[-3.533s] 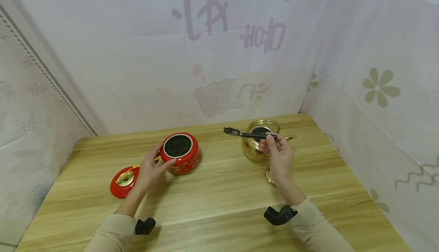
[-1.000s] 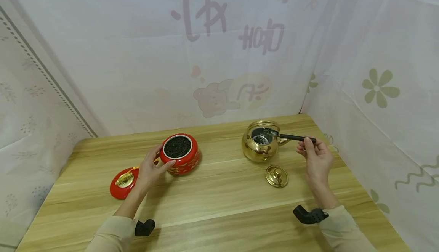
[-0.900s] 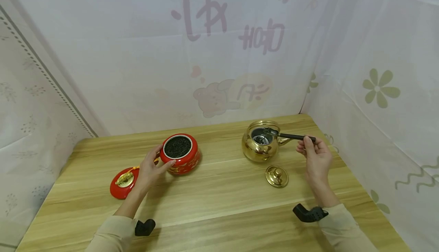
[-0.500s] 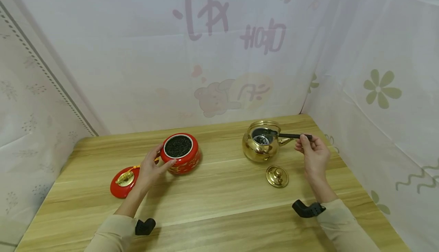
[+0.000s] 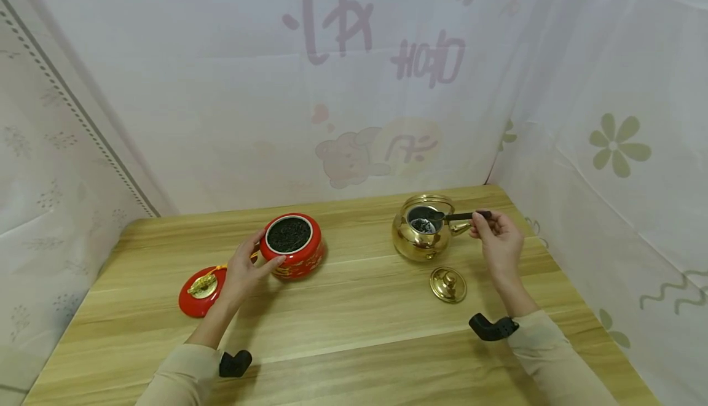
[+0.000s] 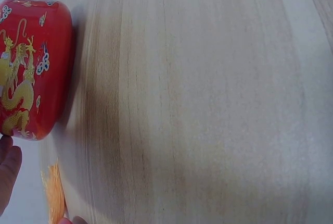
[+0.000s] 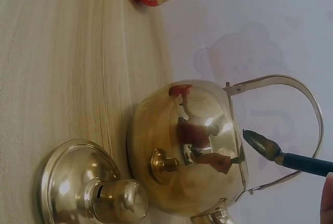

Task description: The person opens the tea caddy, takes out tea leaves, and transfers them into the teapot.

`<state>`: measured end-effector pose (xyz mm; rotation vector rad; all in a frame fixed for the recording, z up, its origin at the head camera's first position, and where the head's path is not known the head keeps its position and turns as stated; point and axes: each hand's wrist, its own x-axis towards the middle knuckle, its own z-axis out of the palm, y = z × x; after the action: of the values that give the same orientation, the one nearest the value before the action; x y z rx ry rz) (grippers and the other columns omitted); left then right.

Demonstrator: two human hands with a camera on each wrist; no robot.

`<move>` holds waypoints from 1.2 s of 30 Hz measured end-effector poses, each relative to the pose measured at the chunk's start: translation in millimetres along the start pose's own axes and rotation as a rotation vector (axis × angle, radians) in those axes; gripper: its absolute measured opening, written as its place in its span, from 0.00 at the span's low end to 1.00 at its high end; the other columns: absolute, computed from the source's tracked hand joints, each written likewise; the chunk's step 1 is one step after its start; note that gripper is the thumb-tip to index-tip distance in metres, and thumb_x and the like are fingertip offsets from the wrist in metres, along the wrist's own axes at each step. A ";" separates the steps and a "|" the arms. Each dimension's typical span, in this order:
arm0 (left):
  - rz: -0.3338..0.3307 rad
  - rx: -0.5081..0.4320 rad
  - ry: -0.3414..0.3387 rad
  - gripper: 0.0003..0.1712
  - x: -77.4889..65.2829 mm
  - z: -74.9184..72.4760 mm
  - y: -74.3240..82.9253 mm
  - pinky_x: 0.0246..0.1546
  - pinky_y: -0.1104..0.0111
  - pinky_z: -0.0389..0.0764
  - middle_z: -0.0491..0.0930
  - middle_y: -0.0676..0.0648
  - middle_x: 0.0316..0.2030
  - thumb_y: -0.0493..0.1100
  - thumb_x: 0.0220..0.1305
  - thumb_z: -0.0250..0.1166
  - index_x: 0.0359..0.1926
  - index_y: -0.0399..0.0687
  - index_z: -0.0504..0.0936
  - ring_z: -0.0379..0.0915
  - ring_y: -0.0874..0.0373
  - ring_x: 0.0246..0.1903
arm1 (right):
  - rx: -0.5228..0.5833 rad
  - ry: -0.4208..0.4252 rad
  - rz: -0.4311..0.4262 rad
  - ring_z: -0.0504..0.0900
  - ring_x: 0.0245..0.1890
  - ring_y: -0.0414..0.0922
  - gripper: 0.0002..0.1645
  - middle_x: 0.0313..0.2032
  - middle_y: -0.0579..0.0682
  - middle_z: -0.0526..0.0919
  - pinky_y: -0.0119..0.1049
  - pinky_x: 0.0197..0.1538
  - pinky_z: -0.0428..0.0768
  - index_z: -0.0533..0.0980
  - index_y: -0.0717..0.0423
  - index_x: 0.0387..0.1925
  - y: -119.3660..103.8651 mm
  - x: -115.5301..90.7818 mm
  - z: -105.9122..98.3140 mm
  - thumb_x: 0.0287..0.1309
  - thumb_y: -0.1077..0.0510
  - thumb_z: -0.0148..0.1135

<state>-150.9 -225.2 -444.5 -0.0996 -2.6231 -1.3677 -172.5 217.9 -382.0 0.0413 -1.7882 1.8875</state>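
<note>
My left hand (image 5: pixel 243 268) holds a red porcelain tea jar (image 5: pixel 301 266) at its left side, thumb along the near shoulder. Dark tea leaves (image 5: pixel 288 235) fill the jar almost to its white rim. In the left wrist view, a gold dragon (image 6: pixel 23 94) decorates its wall. Over on the right, my right hand (image 5: pixel 502 246) pinches the dark handle of a tea scoop (image 5: pixel 460 216). The scoop's head (image 7: pixel 261 145) is at the mouth of a lidless gold teapot (image 5: pixel 412 243), beneath its arched handle. Some dark leaves (image 5: pixel 424 226) lie inside the pot.
The teapot's gold lid (image 5: pixel 448 284) lies in front of it on the wooden table (image 5: pixel 343 332). Left of the jar lies its red lid (image 5: pixel 193 303) with a gold knob and an orange tassel (image 6: pixel 54 195). A printed curtain (image 5: pixel 249 117) stands behind the table.
Since the earliest frame, my right hand has moved right, bringing the scoop's head from left of the teapot to its mouth. Lately the hand shifted slightly left. The left hand stayed put.
</note>
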 end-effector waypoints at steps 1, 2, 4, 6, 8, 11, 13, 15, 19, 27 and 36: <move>0.002 -0.002 0.001 0.44 0.1 0.0 0.2 0.58 0.45 0.67 0.62 0.33 0.64 0.46 0.57 0.69 0.68 0.34 0.58 0.62 0.38 0.60 | -0.007 -0.004 -0.003 0.81 0.21 0.37 0.12 0.23 0.48 0.83 0.26 0.28 0.81 0.73 0.81 0.38 -1.0 -0.1 0.7 0.56 0.71 0.60; 0.005 -0.002 0.001 0.44 0.2 0.0 0.3 0.58 0.45 0.67 0.62 0.33 0.64 0.46 0.57 0.69 0.68 0.33 0.58 0.61 0.38 0.60 | -0.018 -0.008 -0.008 0.81 0.21 0.37 0.12 0.23 0.48 0.83 0.26 0.28 0.81 0.73 0.82 0.38 -1.5 0.0 1.2 0.56 0.72 0.59; 0.007 -0.005 0.002 0.44 0.3 0.0 0.4 0.58 0.45 0.67 0.62 0.33 0.64 0.45 0.57 0.69 0.68 0.33 0.58 0.61 0.38 0.60 | -0.046 -0.018 -0.025 0.81 0.21 0.36 0.11 0.23 0.46 0.83 0.25 0.28 0.81 0.73 0.82 0.38 -2.2 0.2 2.1 0.56 0.72 0.59; 0.009 -0.005 0.003 0.44 0.4 -0.1 0.6 0.58 0.45 0.68 0.62 0.32 0.64 0.45 0.57 0.69 0.68 0.33 0.58 0.61 0.38 0.60 | -0.070 -0.025 -0.036 0.81 0.22 0.35 0.11 0.24 0.46 0.83 0.25 0.28 0.81 0.74 0.81 0.38 -2.3 0.6 2.9 0.55 0.73 0.60; 0.011 -0.004 0.004 0.44 0.5 -0.1 0.5 0.58 0.45 0.68 0.62 0.32 0.64 0.45 0.57 0.69 0.68 0.33 0.58 0.61 0.38 0.60 | -0.103 -0.032 -0.047 0.80 0.22 0.33 0.10 0.24 0.45 0.83 0.25 0.28 0.81 0.75 0.80 0.38 -2.7 1.0 3.6 0.55 0.73 0.60; 0.014 -0.001 0.008 0.44 0.6 0.0 0.1 0.57 0.45 0.68 0.62 0.32 0.64 0.44 0.56 0.69 0.67 0.32 0.59 0.62 0.37 0.60 | -0.136 -0.041 -0.053 0.79 0.22 0.31 0.09 0.24 0.46 0.83 0.25 0.29 0.81 0.76 0.79 0.38 -4.0 1.1 5.0 0.54 0.73 0.60; 0.013 -0.002 0.009 0.44 0.7 0.4 -0.5 0.57 0.45 0.68 0.62 0.32 0.64 0.44 0.56 0.69 0.67 0.32 0.59 0.62 0.37 0.60 | -0.156 -0.048 -0.057 0.79 0.22 0.31 0.10 0.24 0.45 0.82 0.26 0.29 0.81 0.76 0.78 0.38 -5.1 0.7 5.8 0.55 0.72 0.61; 0.014 -0.003 0.009 0.44 0.7 0.6 -0.6 0.57 0.45 0.68 0.62 0.32 0.64 0.43 0.56 0.70 0.67 0.32 0.59 0.62 0.37 0.60 | -0.175 -0.054 -0.066 0.79 0.22 0.31 0.10 0.23 0.43 0.82 0.26 0.29 0.81 0.76 0.78 0.38 -6.3 0.1 6.4 0.55 0.72 0.61; 0.015 -0.007 0.008 0.44 0.5 0.5 -0.3 0.57 0.44 0.68 0.61 0.32 0.64 0.43 0.56 0.69 0.67 0.32 0.59 0.61 0.37 0.61 | -0.220 -0.065 -0.085 0.78 0.22 0.29 0.11 0.23 0.38 0.80 0.25 0.29 0.81 0.77 0.77 0.39 -9.0 -0.8 7.5 0.55 0.70 0.62; 0.010 -0.010 0.011 0.44 0.6 0.6 -0.7 0.57 0.44 0.68 0.62 0.32 0.64 0.45 0.56 0.70 0.68 0.33 0.59 0.62 0.37 0.60 | -0.179 -0.039 -0.055 0.80 0.21 0.32 0.10 0.22 0.41 0.81 0.26 0.28 0.81 0.76 0.77 0.36 -10.2 0.0 7.0 0.56 0.69 0.62; 0.002 -0.006 0.009 0.44 -0.6 0.1 -1.5 0.57 0.44 0.68 0.61 0.32 0.64 0.45 0.56 0.70 0.68 0.33 0.59 0.62 0.36 0.60 | 0.178 0.005 0.123 0.83 0.23 0.39 0.11 0.24 0.50 0.85 0.28 0.27 0.82 0.75 0.62 0.31 44.1 15.8 -18.4 0.57 0.58 0.65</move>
<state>-150.5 -226.0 -445.9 -0.0962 -2.6106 -1.3729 -197.4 241.7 -418.7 -0.0104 -1.6486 2.1276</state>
